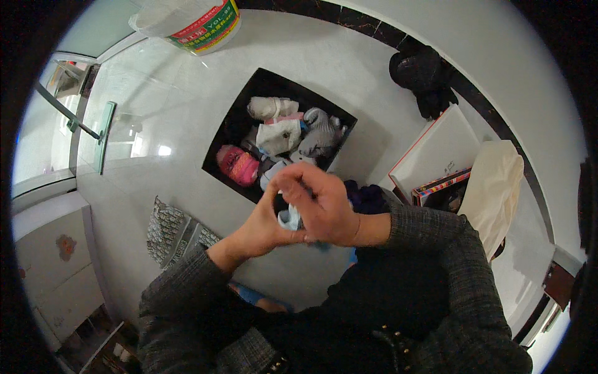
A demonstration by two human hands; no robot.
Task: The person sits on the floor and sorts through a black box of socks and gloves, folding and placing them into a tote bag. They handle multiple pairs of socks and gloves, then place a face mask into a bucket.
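Note:
Both my hands meet over the near edge of a black box [343, 119] on the floor. My left hand [264, 224] curls around a small pale blue-white fabric piece [290, 219], perhaps a sock. Bent over that piece from the other side, my right hand [324, 205] grips it too; the fingers hide most of it. Inside the box lie several rolled or folded socks: a pink one [239, 164] at the left, a white one [280, 136] in the middle, a cream roll [272, 107] at the back and a grey ribbed one [322, 131] at the right.
A plastic bucket [205, 30] stands at the back. A squeegee mop [106, 138] and a patterned bag [170, 231] are on the left. To the right lie dark fabric [366, 196], an open white box [439, 145], a cream cloth bag [493, 187] and a black bag [418, 75].

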